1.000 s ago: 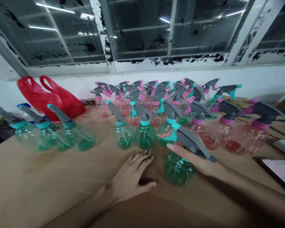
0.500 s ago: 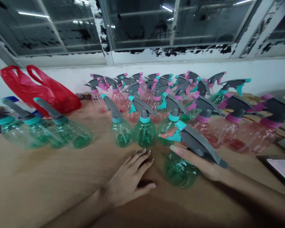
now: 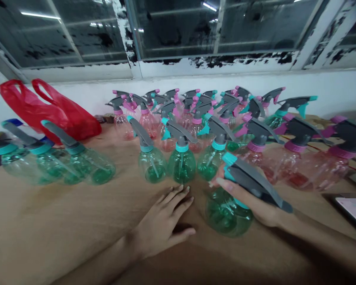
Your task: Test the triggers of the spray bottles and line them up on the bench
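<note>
My right hand [image 3: 252, 198] is wrapped around the neck of a green spray bottle [image 3: 227, 213] with a grey head and turquoise nozzle. Its fingers are curled at the trigger, which is mostly hidden behind them. The bottle leans, nozzle pointing up and left. My left hand [image 3: 166, 215] lies flat on the wooden table [image 3: 86, 225], fingers spread and holding nothing. Just beyond its fingertips stands a green spray bottle [image 3: 181, 164], with another green bottle [image 3: 152, 166] to its left and a third green bottle [image 3: 209, 162] to its right.
Several green bottles [image 3: 91, 166] stand at the left, before a red plastic bag [image 3: 68, 114]. Pink bottles [image 3: 308, 170] line the right side. A crowd of pink and green bottles [image 3: 148, 122] fills the back by the wall. A phone-like device [image 3: 353, 213] lies at the right edge.
My right hand's fingers have curled in at the trigger, which showed more plainly before. The held bottle has shifted slightly right. My left hand has stayed in place.
</note>
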{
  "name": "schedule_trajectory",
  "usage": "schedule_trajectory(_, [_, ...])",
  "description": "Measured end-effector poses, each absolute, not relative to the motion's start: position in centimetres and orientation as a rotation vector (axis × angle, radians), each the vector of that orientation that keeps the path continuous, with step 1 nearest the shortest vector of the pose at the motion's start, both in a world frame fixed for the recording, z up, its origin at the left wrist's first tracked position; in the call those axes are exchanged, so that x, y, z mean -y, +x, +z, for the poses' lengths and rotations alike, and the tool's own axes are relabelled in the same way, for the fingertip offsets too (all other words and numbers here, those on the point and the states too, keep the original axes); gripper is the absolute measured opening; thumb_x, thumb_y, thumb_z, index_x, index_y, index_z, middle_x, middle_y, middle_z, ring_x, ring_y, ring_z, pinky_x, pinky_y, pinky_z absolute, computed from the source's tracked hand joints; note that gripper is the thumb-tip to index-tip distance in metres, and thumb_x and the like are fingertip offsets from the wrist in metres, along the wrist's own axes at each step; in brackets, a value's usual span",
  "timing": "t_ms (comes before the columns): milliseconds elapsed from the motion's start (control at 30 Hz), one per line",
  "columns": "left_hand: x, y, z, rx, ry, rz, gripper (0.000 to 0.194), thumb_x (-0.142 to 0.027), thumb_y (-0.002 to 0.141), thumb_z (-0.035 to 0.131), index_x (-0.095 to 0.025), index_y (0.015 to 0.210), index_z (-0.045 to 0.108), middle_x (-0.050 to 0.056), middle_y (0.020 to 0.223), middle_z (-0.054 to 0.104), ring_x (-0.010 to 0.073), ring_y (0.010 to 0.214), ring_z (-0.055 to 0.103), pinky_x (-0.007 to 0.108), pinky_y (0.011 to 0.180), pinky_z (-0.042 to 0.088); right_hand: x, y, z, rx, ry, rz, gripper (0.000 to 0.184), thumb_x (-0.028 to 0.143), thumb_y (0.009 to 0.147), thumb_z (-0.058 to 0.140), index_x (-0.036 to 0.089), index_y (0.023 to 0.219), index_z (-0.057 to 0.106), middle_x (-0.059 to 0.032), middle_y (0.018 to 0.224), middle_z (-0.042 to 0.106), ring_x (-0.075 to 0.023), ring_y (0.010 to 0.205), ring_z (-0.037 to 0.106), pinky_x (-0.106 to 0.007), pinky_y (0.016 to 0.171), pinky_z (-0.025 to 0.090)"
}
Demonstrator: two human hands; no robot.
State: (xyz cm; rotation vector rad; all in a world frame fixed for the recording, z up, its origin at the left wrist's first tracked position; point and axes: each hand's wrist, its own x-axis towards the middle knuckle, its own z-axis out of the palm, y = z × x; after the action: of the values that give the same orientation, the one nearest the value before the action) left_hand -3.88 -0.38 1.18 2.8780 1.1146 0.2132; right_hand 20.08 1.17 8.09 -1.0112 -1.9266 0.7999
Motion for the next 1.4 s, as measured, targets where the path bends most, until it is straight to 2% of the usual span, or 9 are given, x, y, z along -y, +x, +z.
schedule_trajectory(67, [0.39, -3.87, 1.15, -1.12, 2.892, 0.185, 0.062, -0.055, 0.093, 0.045, -0.013, 0.139, 0.04, 0.011, 0.149, 0.032, 0.0289, 0.136, 0.027, 0.045, 0.109, 0.026, -0.94, 20.12, 8.13, 1.942, -1.022, 0.788, 0.028, 0.043, 0.091, 0.047, 0.023, 0.072, 0.054, 0.0009, 0.064, 0.057, -0.0159, 0.065, 0.057, -0.032, 0.063, 0.045])
schedule_trajectory(167, [0.41, -3.86, 1.08, -1.129, 2.904, 0.18, 0.063, -0.056, 0.093, 0.044, -0.014, 0.14, 0.038, 0.01, 0.149, 0.031, 0.0279, 0.137, 0.026, 0.044, 0.109, 0.026, -0.74, 20.18, 8.09, 1.959, -1.018, 0.814, 0.029, 0.044, 0.091, 0.046, 0.023, 0.071, 0.052, 0.0008, 0.065, 0.057, -0.0161, 0.068, 0.058, -0.032, 0.064, 0.045])
schedule_trajectory(233, [0.43, -3.87, 1.04, -1.132, 2.913, 0.191, 0.063, -0.056, 0.094, 0.043, -0.015, 0.14, 0.038, 0.01, 0.149, 0.031, 0.0272, 0.137, 0.026, 0.044, 0.109, 0.026, -0.74, 20.19, 7.97, 1.941, -0.986, 0.852, 0.023, 0.041, 0.09, 0.049, 0.024, 0.078, 0.056, 0.0008, 0.068, 0.06, -0.0165, 0.069, 0.059, -0.033, 0.069, 0.048])
schedule_trajectory(300, [0.45, -3.89, 0.99, -1.133, 2.918, 0.201, 0.062, -0.056, 0.094, 0.043, -0.015, 0.14, 0.038, 0.01, 0.149, 0.032, 0.0269, 0.137, 0.027, 0.043, 0.109, 0.026, -0.8, 20.16, 7.8, 1.92, -0.928, 0.865, 0.013, 0.035, 0.088, 0.054, 0.025, 0.094, 0.059, -0.0003, 0.083, 0.066, -0.0177, 0.079, 0.063, -0.034, 0.078, 0.05])
schedule_trajectory(367, [0.45, -3.93, 0.92, -1.13, 2.916, 0.205, 0.062, -0.056, 0.094, 0.043, -0.014, 0.14, 0.039, 0.01, 0.149, 0.032, 0.0267, 0.137, 0.027, 0.043, 0.109, 0.026, -0.85, 20.11, 7.62, 1.898, -0.878, 0.858, 0.021, 0.03, 0.086, 0.058, 0.026, 0.106, 0.059, -0.0009, 0.099, 0.068, -0.0185, 0.092, 0.064, -0.033, 0.085, 0.05])
schedule_trajectory(433, [0.44, -3.96, 0.83, -1.129, 2.913, 0.216, 0.063, -0.056, 0.094, 0.043, -0.014, 0.14, 0.038, 0.01, 0.149, 0.031, 0.0267, 0.137, 0.026, 0.043, 0.109, 0.025, -0.89, 20.09, 7.45, 1.881, -0.845, 0.867, 0.026, 0.028, 0.085, 0.059, 0.026, 0.111, 0.058, -0.0011, 0.105, 0.067, -0.0186, 0.098, 0.063, -0.033, 0.088, 0.05])
schedule_trajectory(933, [0.4, -3.87, 1.01, -1.139, 2.894, 0.204, 0.063, -0.055, 0.093, 0.046, -0.014, 0.14, 0.037, 0.011, 0.149, 0.032, 0.0276, 0.136, 0.027, 0.044, 0.109, 0.027, -1.01, 20.04, 7.18, 1.835, -0.826, 0.919, 0.032, 0.027, 0.084, 0.062, 0.024, 0.116, 0.058, -0.0033, 0.118, 0.065, -0.0196, 0.108, 0.061, -0.033, 0.095, 0.049])
schedule_trajectory(1400, [0.39, -3.96, 0.85, -1.139, 2.891, 0.209, 0.063, -0.056, 0.093, 0.044, -0.016, 0.141, 0.036, 0.01, 0.149, 0.03, 0.0276, 0.137, 0.027, 0.045, 0.108, 0.028, -0.89, 19.98, 7.15, 1.816, -0.823, 0.95, 0.033, 0.024, 0.083, 0.062, 0.025, 0.115, 0.056, -0.0032, 0.118, 0.064, -0.0194, 0.103, 0.063, -0.034, 0.092, 0.052])
